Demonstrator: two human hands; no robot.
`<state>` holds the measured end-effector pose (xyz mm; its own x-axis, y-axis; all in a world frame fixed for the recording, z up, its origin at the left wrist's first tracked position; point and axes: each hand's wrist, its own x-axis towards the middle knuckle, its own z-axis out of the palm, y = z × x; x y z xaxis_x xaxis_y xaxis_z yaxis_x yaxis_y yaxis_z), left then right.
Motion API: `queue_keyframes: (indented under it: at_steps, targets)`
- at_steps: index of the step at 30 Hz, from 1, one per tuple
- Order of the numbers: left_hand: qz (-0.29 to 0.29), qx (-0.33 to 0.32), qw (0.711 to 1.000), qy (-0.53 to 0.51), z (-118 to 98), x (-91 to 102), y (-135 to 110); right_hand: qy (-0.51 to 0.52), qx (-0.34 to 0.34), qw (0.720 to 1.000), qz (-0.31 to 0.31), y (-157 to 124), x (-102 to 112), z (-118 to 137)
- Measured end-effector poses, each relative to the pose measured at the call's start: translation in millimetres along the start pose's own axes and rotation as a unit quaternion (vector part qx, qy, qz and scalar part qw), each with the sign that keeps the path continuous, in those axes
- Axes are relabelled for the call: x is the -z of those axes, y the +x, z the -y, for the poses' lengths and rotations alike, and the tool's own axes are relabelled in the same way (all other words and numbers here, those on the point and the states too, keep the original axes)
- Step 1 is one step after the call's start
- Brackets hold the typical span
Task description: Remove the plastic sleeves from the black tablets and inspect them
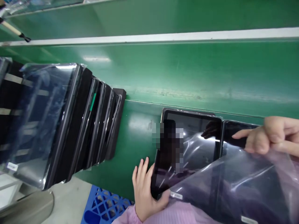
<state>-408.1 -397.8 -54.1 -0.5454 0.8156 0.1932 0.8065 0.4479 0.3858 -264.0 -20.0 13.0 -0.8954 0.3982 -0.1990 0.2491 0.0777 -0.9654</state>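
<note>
A black tablet (198, 149) lies screen up at the bench's front edge, with a second dark tablet (235, 127) side by side on its right. Clear plastic film (254, 177) with small white labels is lifted across the lower part of both. My right hand (271, 137) pinches the film's upper edge above the right tablet, index finger pointing left. At the first tablet's left edge, my left hand (144, 189) lies with fingers stretched out and its thumb over the lower corner near a white label (176, 195). Film hides the tablets' lower parts.
Several film-wrapped tablets (46, 118) with dark spacers between them stand in a leaning stack on the left. A blue plastic crate (105, 205) is below the green bench (137, 124). A raised white-edged ledge (149, 37) runs behind; a brush-like tool (14, 29) lies at upper left.
</note>
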Motion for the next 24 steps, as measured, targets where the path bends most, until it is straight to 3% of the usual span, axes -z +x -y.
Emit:
queue_keyframes:
  at_steps: [4,9,13,19,24]
  targets:
    - [0.003,-0.01,1.0,0.004,1.6,0.0,0.3,-0.008,-0.049,0.998,0.033,4.2,1.8,2.1]
    - [0.009,-0.014,1.0,0.001,0.5,2.0,1.8,-0.079,-0.02,0.995,0.065,6.6,0.0,3.2]
    - [0.015,-0.012,1.0,0.0,0.1,4.0,1.9,-0.061,0.018,0.994,0.09,8.1,1.2,-0.8]
    - [0.016,-0.004,1.0,-0.003,2.1,3.8,0.2,-0.055,-0.012,0.994,0.095,11.4,-1.8,2.5]
    - [0.009,-0.007,1.0,-0.002,1.9,2.2,-1.6,-0.051,0.0,0.991,0.124,15.0,-6.8,13.1]
